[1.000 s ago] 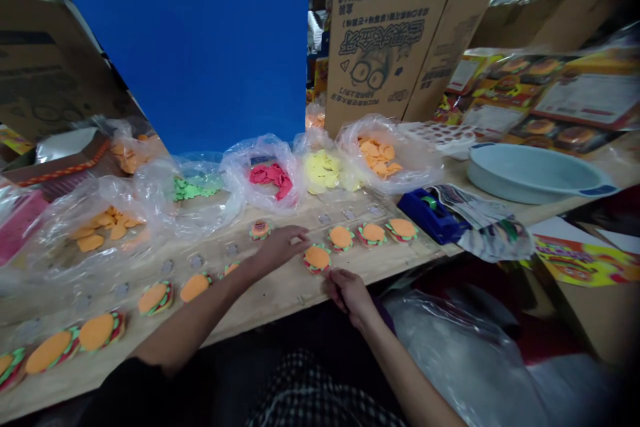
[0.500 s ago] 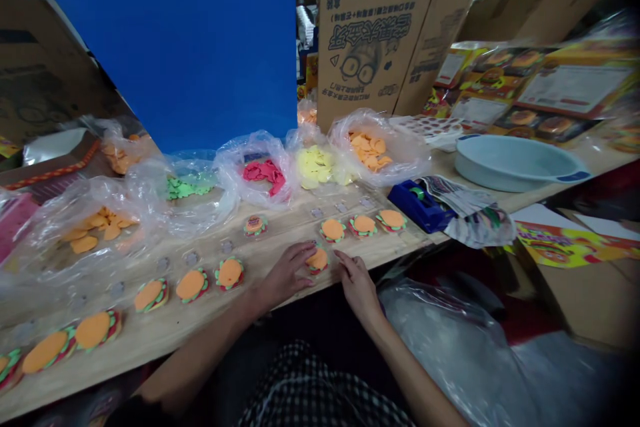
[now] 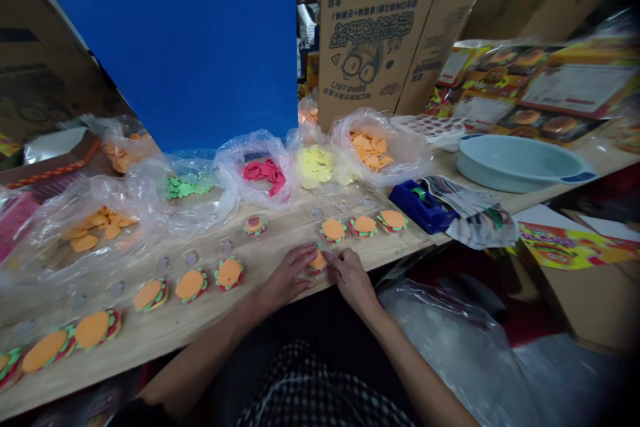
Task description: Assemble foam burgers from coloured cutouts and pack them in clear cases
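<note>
A small foam burger stack (image 3: 317, 261) with an orange top lies near the front edge of the wooden table (image 3: 210, 317). My left hand (image 3: 287, 275) rests its fingertips on the stack's left side. My right hand (image 3: 351, 279) touches its right side with pinched fingers. Both hands close in on the same piece. Three finished burger stacks (image 3: 363, 225) lie in a row just behind it. More stacks (image 3: 191, 284) lie in a line to the left along the table.
Open plastic bags hold foam pieces: orange (image 3: 371, 149), yellow (image 3: 315, 166), red (image 3: 265, 173), green (image 3: 187, 185), more orange (image 3: 97, 225). A blue board (image 3: 185, 47) and cardboard box (image 3: 385, 20) stand behind. A blue tape dispenser (image 3: 417, 203) and pale basin (image 3: 520, 163) sit right.
Both hands drew the burger stack toward the table's front edge and closed in on it from both sides. The view shifted slightly.
</note>
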A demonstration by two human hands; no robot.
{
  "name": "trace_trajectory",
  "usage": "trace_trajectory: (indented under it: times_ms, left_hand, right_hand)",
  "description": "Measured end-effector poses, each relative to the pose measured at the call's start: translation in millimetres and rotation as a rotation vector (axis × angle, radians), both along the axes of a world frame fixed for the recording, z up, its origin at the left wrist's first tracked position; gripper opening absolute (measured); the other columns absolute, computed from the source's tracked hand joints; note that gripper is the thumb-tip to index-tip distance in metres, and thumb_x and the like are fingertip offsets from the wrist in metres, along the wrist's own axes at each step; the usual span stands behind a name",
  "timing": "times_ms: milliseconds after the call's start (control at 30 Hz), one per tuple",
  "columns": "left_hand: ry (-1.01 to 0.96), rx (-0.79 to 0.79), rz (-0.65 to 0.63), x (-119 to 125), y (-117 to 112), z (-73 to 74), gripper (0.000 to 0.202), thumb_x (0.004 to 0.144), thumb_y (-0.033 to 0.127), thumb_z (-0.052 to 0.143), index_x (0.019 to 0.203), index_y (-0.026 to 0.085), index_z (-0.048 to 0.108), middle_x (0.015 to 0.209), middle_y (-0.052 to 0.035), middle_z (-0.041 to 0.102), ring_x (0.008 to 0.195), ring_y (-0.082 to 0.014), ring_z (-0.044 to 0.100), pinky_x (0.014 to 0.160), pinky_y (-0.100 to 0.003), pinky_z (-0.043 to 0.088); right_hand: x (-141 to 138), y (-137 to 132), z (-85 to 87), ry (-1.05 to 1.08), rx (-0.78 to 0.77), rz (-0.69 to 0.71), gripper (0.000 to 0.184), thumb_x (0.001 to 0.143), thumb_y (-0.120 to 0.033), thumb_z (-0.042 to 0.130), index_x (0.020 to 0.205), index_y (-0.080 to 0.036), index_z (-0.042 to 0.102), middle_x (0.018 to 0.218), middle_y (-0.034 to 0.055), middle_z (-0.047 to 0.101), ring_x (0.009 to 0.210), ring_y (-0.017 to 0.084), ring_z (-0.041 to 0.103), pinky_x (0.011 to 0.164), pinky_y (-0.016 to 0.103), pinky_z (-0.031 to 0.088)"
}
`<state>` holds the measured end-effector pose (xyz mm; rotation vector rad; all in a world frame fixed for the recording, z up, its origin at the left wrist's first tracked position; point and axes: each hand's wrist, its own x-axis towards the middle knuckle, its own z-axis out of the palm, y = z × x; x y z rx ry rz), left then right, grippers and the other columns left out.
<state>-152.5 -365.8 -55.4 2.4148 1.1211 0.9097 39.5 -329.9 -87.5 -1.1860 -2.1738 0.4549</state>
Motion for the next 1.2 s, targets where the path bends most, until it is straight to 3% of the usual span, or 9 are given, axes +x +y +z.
trace_trajectory:
  times_ms: [200,333,467,600,700,800,933,1067,1200]
  left_hand:
    - [-0.025,0.019,0.012,0,-1,-2.2,0.058,0.078,0.033,0.051,0.131,0.025,0.027,0.130,-0.0113,0.036,0.122,-0.0216,0.030,0.099,-0.042,0.030]
    - [-0.028,0.014,0.019,0,-1,-3.0,0.058,0.078,0.033,0.052,0.130,0.025,0.028,0.130,-0.0110,0.036,0.122,-0.0215,0.030,0.099,-0.041,0.029]
    - [-0.036,-0.003,0.025,2,-1,-2.2,0.057,0.078,0.033,0.051,0.130,0.026,0.029,0.130,-0.0109,0.036,0.122,-0.0220,0.031,0.099,-0.042,0.030]
    - [-0.020,-0.011,0.014,4,-1,-1.5,0.056,0.079,0.029,0.051,0.130,0.026,0.028,0.129,-0.0105,0.037,0.122,-0.0216,0.030,0.099,-0.042,0.030]
    - [-0.007,-0.005,0.005,6,-3,-1.9,0.055,0.079,0.025,0.051,0.130,0.026,0.029,0.129,-0.0106,0.038,0.122,-0.0208,0.030,0.099,-0.041,0.030]
    - [0.014,-0.020,-0.010,7,-6,-2.2,0.050,0.080,0.024,0.049,0.128,0.026,0.033,0.129,-0.0099,0.039,0.121,-0.0201,0.032,0.098,-0.041,0.031]
    - [0.058,-0.022,-0.013,8,-5,1.7,0.045,0.079,0.030,0.051,0.123,0.024,0.041,0.125,-0.0092,0.045,0.119,-0.0214,0.035,0.097,-0.041,0.030]
    - [0.047,-0.090,0.056,13,7,10.3,0.028,0.081,0.032,0.048,0.107,0.025,0.057,0.109,-0.0057,0.057,0.105,-0.0195,0.047,0.092,-0.038,0.033]
    - [-0.072,-0.203,0.269,18,22,15.9,0.020,0.074,0.032,0.058,0.088,0.019,0.063,0.095,-0.0068,0.059,0.096,-0.0190,0.049,0.088,-0.035,0.036]
  right_hand:
    - [2,14,-5.6,0.139,-0.097,0.034,0.037,0.075,-0.009,0.036,0.100,-0.019,0.062,0.072,0.0039,0.044,0.074,0.018,0.044,0.067,0.028,0.040]
    - [2,20,-2.0,0.002,-0.060,0.076,0.046,0.075,-0.008,0.035,0.116,-0.021,0.053,0.074,0.0043,0.046,0.077,0.018,0.044,0.072,0.030,0.040]
    - [5,24,9.4,-0.177,-0.029,0.137,0.045,0.074,-0.011,0.040,0.115,-0.024,0.054,0.079,0.0058,0.047,0.080,0.019,0.043,0.074,0.030,0.038]
    - [9,19,8.4,-0.105,-0.091,0.162,0.047,0.072,-0.011,0.041,0.115,-0.024,0.054,0.079,0.0055,0.049,0.078,0.019,0.044,0.070,0.030,0.038]
    - [12,10,-0.9,0.214,-0.220,0.081,0.047,0.070,-0.012,0.037,0.113,-0.018,0.055,0.077,0.0045,0.051,0.077,0.017,0.047,0.069,0.029,0.040]
    - [13,1,-3.5,0.567,-0.521,-0.138,0.042,0.068,-0.019,0.038,0.105,-0.013,0.056,0.074,0.0034,0.056,0.063,0.014,0.052,0.053,0.025,0.041]
    - [5,-5,10.1,0.703,-0.891,-0.252,0.027,0.068,-0.031,0.045,0.086,-0.014,0.055,0.059,-0.0011,0.057,0.036,0.008,0.045,0.030,0.018,0.025]
    - [-8,-6,20.7,0.723,-0.973,-0.221,0.029,0.072,-0.046,0.044,0.073,-0.017,0.048,0.051,-0.0032,0.055,0.026,0.006,0.040,0.024,0.016,0.017]
    - [-14,-5,18.8,0.747,-0.965,-0.240,0.032,0.072,-0.050,0.045,0.069,-0.019,0.042,0.045,-0.0067,0.049,0.023,0.005,0.036,0.024,0.016,0.013]
